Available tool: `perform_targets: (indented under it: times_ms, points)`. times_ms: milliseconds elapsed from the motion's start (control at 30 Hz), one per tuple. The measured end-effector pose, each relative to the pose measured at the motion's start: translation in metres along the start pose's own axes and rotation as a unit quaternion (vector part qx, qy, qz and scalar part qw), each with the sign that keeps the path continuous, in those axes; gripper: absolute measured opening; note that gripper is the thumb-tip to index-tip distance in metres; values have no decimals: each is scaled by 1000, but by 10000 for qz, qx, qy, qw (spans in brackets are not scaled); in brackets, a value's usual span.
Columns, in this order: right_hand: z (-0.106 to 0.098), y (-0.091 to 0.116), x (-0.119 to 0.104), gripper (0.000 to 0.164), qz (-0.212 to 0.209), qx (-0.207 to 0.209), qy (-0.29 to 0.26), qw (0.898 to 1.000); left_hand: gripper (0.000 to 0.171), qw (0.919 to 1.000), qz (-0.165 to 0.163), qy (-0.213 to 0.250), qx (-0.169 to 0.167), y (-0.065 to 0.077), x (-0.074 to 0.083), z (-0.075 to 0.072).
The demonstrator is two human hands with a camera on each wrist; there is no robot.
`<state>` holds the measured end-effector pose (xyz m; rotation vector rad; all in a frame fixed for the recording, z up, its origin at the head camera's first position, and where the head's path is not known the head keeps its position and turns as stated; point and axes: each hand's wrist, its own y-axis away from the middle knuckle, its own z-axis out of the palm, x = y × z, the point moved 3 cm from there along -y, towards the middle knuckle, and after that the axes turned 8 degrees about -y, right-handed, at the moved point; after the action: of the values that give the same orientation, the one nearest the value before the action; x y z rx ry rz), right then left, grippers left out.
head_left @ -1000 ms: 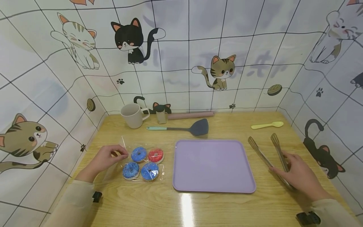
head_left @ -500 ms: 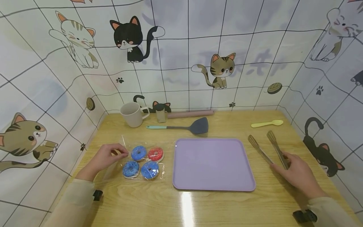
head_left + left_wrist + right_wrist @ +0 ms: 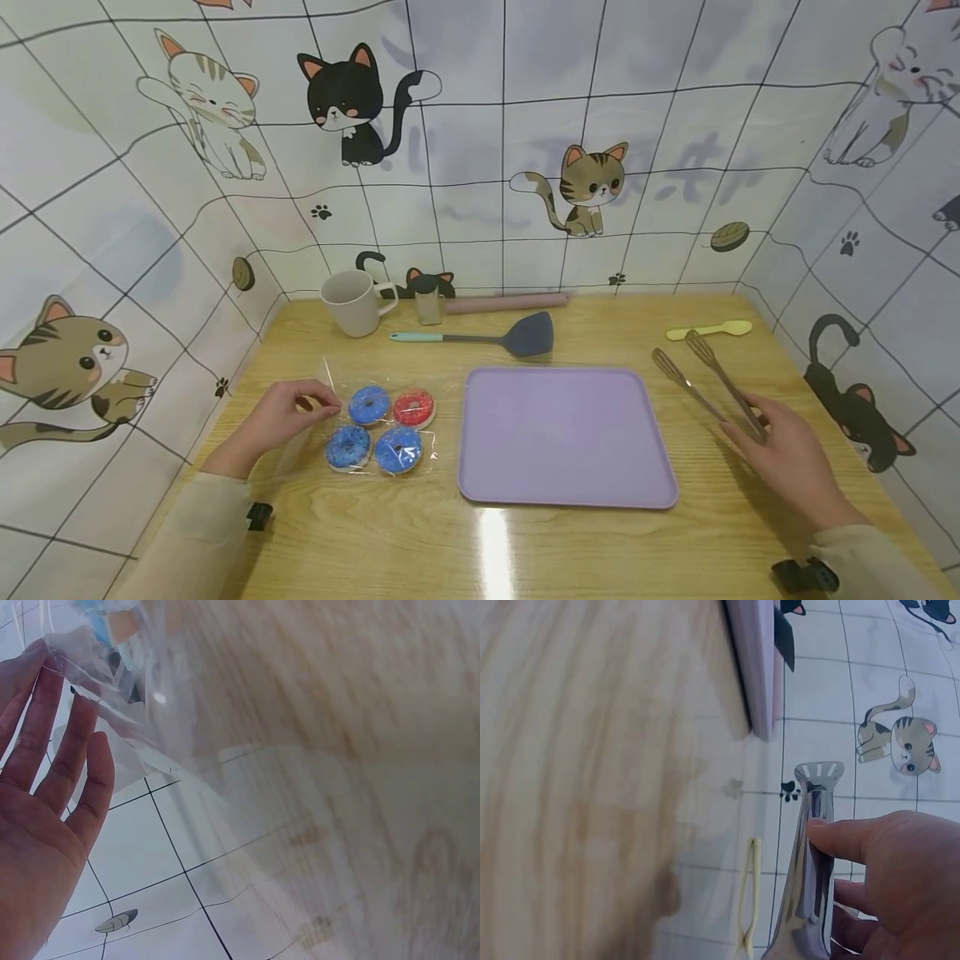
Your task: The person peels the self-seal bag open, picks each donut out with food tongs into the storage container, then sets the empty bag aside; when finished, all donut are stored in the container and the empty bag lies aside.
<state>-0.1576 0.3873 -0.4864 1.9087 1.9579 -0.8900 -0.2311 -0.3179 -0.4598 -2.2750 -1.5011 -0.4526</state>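
Note:
My left hand pinches the left edge of a clear plastic bag between thumb and fingertips. Under the film lie several ring doughnuts, among them a blue doughnut and a red doughnut. On the right, my right hand holds metal tongs whose slotted ends point away from me and stand apart. In the right wrist view the thumb presses one arm of the tongs, with the fingers on the other side. A lilac tray lies between the two hands.
Behind the tray lies a turner with a mint handle. A mug, a small dark-lidded jar and a pink rolling pin stand or lie along the back wall. The yellow spoon is just beyond the tongs' ends.
The tongs have moved forward and slightly left in my right hand, their ends now closer to the yellow spoon. My left hand and the bag stay in place.

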Motion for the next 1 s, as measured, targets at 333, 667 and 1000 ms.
perform_targets:
  times_ms: [333,667,1000]
  points:
    - [11,-4,-37,56,-929,-173,29,9955,5,10000,-37,-29,-12,-1,-1,1]
    - [32,-4,-85,52,-2075,-340,240,9773,4,9999,-92,8,-39,2,-1,2]
    - [56,-9,-121,51,-2642,-750,400,9607,4,9999,-75,74,-41,-1,-2,1]
